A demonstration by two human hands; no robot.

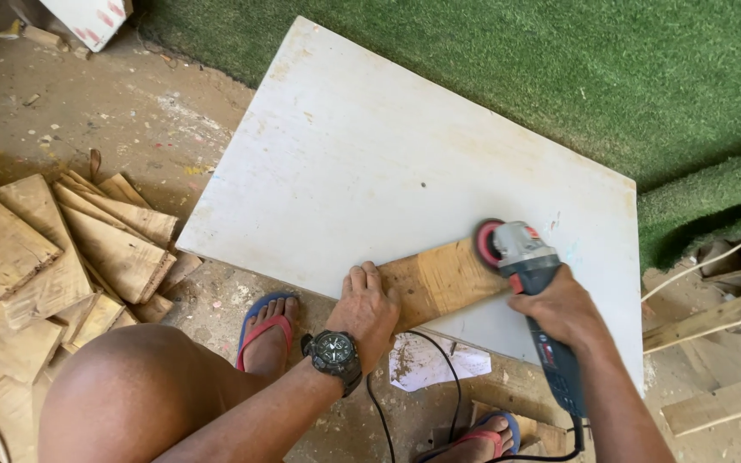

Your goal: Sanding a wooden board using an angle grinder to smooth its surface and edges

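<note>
Left hand (369,307) is pressing flat on the short pale wooden plank (439,279) while right hand (564,307) is gripping the blue-grey angle grinder (529,261), sanding its far end on the white board (370,163); next pass needs steady pressure.

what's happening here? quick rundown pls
A person crouches over a white board lying on a dusty floor. The left hand presses flat on the near end of a short wooden plank that rests on the board. The right hand grips a corded angle grinder, whose red sanding disc sits at the plank's far end. A stack of wood offcuts lies to the left, with green artificial turf beyond the board.
</note>
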